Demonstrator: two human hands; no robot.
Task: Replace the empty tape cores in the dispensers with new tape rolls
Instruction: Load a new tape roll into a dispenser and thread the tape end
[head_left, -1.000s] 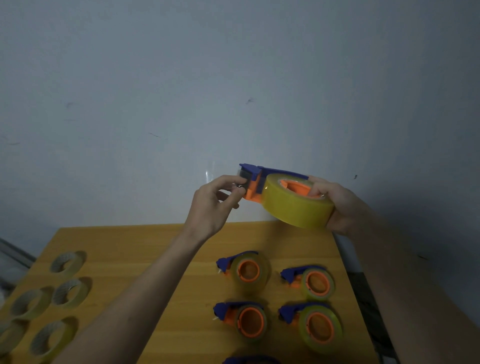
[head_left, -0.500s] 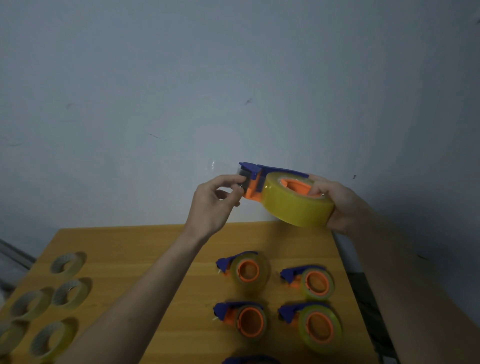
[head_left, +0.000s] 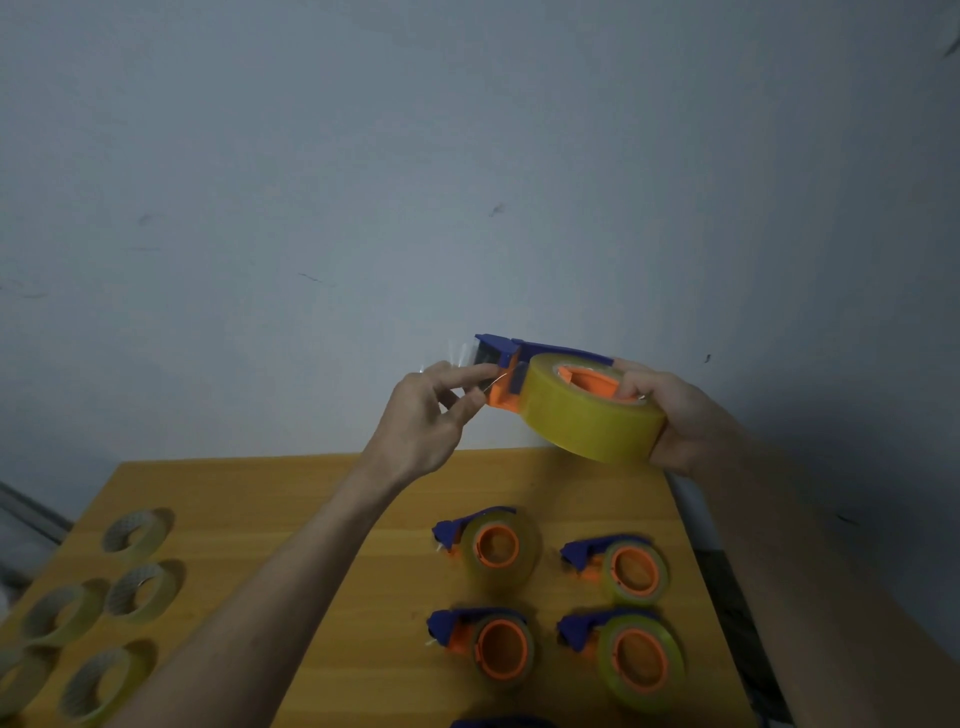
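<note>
I hold a blue and orange tape dispenser up in front of the wall, above the far edge of the table. A full yellow tape roll sits on its orange hub. My right hand grips the roll and hub from the right, thumb inside the hub. My left hand pinches the clear free end of the tape at the dispenser's blue cutter end.
On the wooden table, several blue and orange dispensers loaded with tape lie at the right. Several empty tape cores lie at the left. A grey wall rises behind.
My left fingers have shifted slightly along the cutter end, and the clear tape end now stands out left of the blade. The dispenser stays held in the same place.
</note>
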